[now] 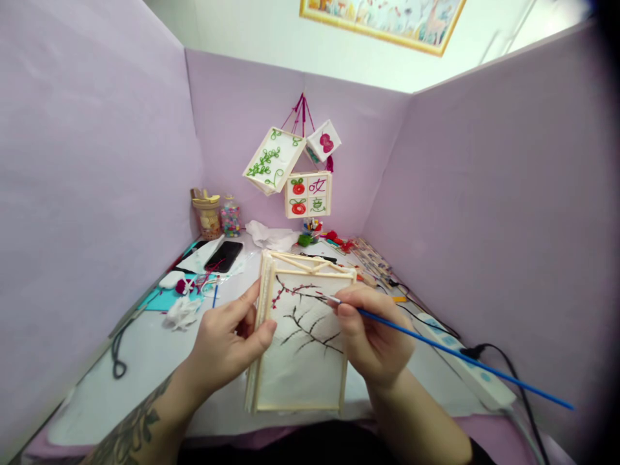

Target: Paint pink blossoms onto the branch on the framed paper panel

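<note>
Lilac-walled desk (145, 361), left hand (225, 345) clamped on lantern frame (303, 336), right hand (371, 336) pinching blue paintbrush (450, 352)

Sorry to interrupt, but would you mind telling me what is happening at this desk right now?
A person is painting a panel of a small wooden-framed lantern. The left hand holds the frame by its left edge, tilting it up off the table. The right hand holds a thin blue brush, its tip on the painted branch with dark twigs and red blossoms. Finished decorated lanterns hang on the back partition, and a black phone lies at the left.
</note>
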`<state>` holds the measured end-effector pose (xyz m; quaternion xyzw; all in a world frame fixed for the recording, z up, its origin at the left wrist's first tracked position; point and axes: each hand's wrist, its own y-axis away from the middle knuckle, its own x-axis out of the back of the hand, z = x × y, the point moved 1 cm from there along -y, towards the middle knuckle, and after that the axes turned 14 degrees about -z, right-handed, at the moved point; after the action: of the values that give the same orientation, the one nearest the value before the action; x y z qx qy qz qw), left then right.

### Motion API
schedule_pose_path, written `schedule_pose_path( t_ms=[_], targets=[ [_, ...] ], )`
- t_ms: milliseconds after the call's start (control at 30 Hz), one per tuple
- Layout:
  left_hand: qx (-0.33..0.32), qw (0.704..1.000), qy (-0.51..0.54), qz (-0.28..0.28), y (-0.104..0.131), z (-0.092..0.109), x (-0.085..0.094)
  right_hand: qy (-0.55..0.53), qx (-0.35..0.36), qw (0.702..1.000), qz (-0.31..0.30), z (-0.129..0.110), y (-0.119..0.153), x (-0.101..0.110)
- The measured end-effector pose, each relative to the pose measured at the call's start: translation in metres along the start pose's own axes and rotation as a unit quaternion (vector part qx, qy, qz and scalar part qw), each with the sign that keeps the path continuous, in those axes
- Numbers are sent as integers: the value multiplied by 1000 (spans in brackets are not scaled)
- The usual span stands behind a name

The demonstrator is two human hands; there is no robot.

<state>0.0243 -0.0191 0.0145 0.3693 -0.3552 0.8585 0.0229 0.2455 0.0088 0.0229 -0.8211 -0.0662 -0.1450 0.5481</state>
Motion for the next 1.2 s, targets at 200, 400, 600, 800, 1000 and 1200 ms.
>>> schedule_pose_path(
  t_ms=[200, 400, 600, 800, 1000, 1200],
  targets=[
    [-6, 1000, -5, 3, -1, 1, 1, 43, -10, 998, 33, 0, 0, -2],
    [-8, 1000, -2, -3, -1, 2, 1, 55, 4, 998, 13, 0, -1, -4],
    [-24, 1000, 1, -2, -1, 3, 0, 71, 38, 997, 10, -4, -5, -3],
    [-36, 999, -8, 4, -1, 2, 0, 74, 40, 996, 2, -4, -6, -4],
    [-37, 999, -10, 3, -1, 1, -1, 79, 40, 996, -4, -2, -4, -4],
    [-36, 999, -11, 2, 0, 2, 0, 96, 41, 995, -6, -3, -5, -4]
  ],
)
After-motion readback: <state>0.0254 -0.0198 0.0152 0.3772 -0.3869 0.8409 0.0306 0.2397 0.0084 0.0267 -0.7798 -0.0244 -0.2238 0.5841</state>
